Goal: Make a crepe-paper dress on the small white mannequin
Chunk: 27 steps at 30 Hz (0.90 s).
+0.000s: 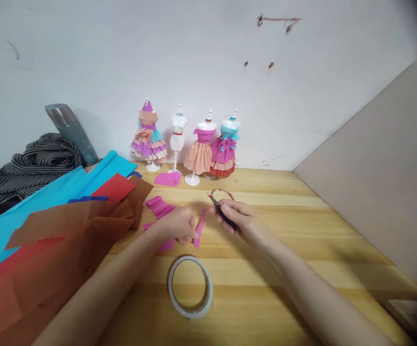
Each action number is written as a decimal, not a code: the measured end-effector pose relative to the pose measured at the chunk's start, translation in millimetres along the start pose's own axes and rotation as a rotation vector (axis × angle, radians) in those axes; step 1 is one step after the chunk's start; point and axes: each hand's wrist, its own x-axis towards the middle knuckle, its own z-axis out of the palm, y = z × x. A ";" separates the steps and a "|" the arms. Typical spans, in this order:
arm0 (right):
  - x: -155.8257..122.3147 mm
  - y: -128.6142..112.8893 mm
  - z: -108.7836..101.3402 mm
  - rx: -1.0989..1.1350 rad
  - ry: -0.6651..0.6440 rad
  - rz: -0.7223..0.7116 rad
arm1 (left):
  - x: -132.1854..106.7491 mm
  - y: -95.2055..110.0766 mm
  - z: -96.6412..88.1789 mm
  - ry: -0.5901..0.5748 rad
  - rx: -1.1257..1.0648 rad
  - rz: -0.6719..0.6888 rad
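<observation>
Fingers [191,234] of the left hand [177,224] pinch a pink paper strip [200,227]; the right hand [240,218] clasps small scissors [220,207].

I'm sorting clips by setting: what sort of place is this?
Probably a small craft desk, at home perhaps: a wooden table against a plain wall, miniature mannequins, most in paper dresses, coloured paper sheets and a tape roll. The left hand holds a pink paper strip, the right hand scissors.

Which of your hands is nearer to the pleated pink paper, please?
Left. The left hand, pinching a pink strip, lies just right of the pleated pink paper; the right hand, holding scissors, is farther right.
</observation>
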 end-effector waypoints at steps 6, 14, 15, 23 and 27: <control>-3.0 -2.9 7.1 0.104 -0.035 0.067 | -13.7 24.2 -16.9 0.355 0.116 0.176; -2.5 -1.1 7.4 0.008 -0.018 0.010 | -28.3 49.2 0.8 0.648 0.157 0.331; -2.4 -0.9 7.7 0.007 -0.024 0.011 | -28.3 49.8 2.7 0.671 0.194 0.337; -1.7 1.6 10.1 0.039 -0.028 0.019 | -23.4 48.4 4.4 0.679 0.196 0.251; -2.6 1.6 11.2 0.050 -0.038 0.012 | -23.0 49.7 7.6 0.719 0.235 0.296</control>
